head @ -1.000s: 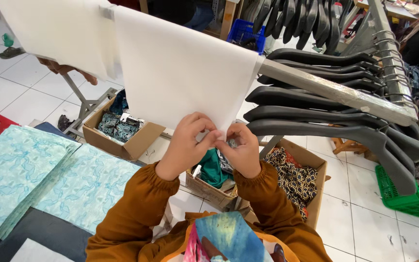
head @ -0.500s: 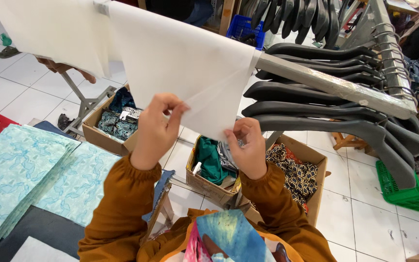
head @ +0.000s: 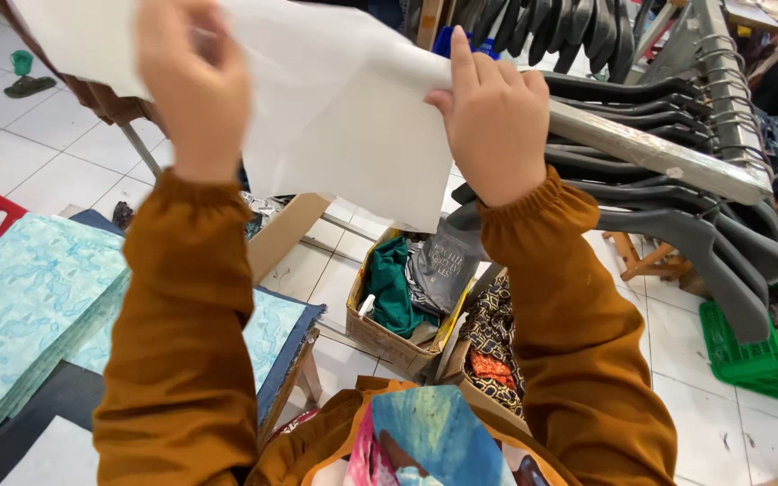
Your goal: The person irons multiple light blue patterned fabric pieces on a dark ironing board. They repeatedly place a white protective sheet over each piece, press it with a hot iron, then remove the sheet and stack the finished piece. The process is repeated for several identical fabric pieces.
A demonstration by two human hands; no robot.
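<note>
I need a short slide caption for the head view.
Both hands, left hand and right hand, hold a white sheet up beside dark hangers.

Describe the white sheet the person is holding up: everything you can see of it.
The white sheet is a plain, thin, matte piece that looks like paper or stiff interfacing, with no print. It is held raised in front of the metal bar that carries dark hangers. The left hand grips it near the upper left, blurred by motion; the right hand pinches its right edge. Its lower corner hangs as a point above the cardboard boxes. The top runs out of view.
</note>
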